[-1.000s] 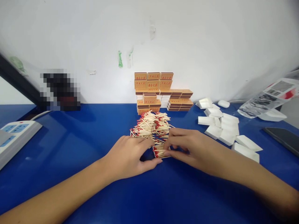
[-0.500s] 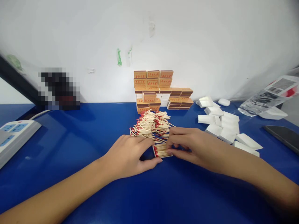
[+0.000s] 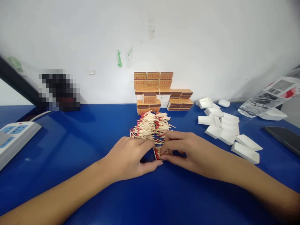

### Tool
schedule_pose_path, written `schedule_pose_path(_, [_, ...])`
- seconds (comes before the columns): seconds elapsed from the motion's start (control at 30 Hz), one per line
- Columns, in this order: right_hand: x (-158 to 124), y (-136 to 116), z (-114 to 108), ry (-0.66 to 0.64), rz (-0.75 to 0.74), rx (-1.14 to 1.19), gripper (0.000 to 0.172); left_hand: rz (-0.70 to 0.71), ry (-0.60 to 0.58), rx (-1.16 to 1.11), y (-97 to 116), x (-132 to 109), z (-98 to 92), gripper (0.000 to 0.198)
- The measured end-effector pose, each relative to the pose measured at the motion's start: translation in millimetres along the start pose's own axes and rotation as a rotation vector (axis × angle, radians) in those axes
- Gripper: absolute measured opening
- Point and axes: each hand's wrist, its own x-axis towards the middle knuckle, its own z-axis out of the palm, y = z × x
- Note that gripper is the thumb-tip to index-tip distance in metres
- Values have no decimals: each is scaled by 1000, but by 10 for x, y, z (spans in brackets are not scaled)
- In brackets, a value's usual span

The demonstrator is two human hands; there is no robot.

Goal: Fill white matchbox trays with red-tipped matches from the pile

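Note:
A small white matchbox tray (image 3: 154,154) filled with red-tipped matches (image 3: 158,153) lies on the blue table. My left hand (image 3: 133,157) grips the tray's left end, thumb at the near side and fingers at the far side. Over the tray, my right hand (image 3: 180,150) has its thumb and fingers pinched together on matches inside it; this hand covers the tray's right part. Just behind is a loose heap of matches (image 3: 150,126), red heads pointing various ways.
Orange matchboxes (image 3: 152,84) are stacked against the wall behind the heap. Several empty white trays (image 3: 227,126) lie at right, near a plastic bottle (image 3: 255,100), a white earphone-like case (image 3: 224,103) and a dark phone (image 3: 283,137). A power strip (image 3: 21,134) sits at left.
My right hand has shifted left along the tray, from its right end toward the match heads. My left hand has stayed in place at the tray's left end.

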Motion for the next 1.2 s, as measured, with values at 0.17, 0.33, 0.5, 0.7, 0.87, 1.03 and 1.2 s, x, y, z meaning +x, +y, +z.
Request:
schedule_pose_path(0.17, [-18,-30,-58,16,19,-26,11,-6,8,14,-9,3,5,29])
schedule_pose_path(0.33, [15,-31,-74,-16,20,-29,11,22,34,15,-14,1,4,29])
schedule_pose_path(0.5, [27,17,-20,29,6,-99,13,28,37,15,-8,-11,9,28])
schedule_pose_path(0.7, [4,25,-14,17,23,-121,12,21,34,19,-8,-10,13,29])
schedule_pose_path(0.87, [0,12,-18,-2,40,-108,16,22,34,25,2,-9,9,30])
schedule_pose_path(1.03, [-2,-32,-42,-23,31,-73,22,20,24,18,-10,-8,15,30])
schedule_pose_path(1.2, [17,25,-146,181,42,-165,20,35,44,18,-24,-15,19,32])
